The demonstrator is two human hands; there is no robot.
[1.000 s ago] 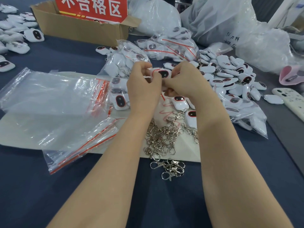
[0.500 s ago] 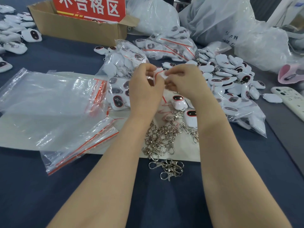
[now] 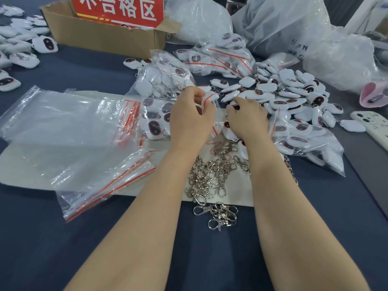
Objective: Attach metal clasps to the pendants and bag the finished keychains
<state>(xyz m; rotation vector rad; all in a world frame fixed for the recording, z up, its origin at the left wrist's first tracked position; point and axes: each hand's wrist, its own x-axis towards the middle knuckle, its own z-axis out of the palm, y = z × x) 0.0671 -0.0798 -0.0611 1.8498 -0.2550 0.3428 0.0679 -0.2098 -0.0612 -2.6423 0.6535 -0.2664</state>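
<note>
While the left hand pinches a small bagged pendant at its red-striped top, holding it just above the surface, the right hand works apart from it. That hand is lowered, fingers curled, onto the near edge of the loose pendants. Its fingertips are hidden, so whether it grips one cannot be told.

Step in hand, as judged: one keychain appears to be bagged and ready to set aside, and the next pendant is being sought.

Next move: the bagged piece needs to go to the filled bags just beyond the left hand. One pendant must then be lifted free, and a single clasp drawn from the clasps. These lie tangled between the forearms, so parting one from the heap calls for a fine pinch, not a sweep.

Room and edges: the working zone is crowded. Empty zip bags overlap the white sheet on the left, and pendants crowd the right. A few stray clasps lie off the sheet's near edge. A phone sits well to the right, past the pendants. The cardboard box stands at the far side. Open room lies only on the near blue cloth, under and beside the forearms.
</note>
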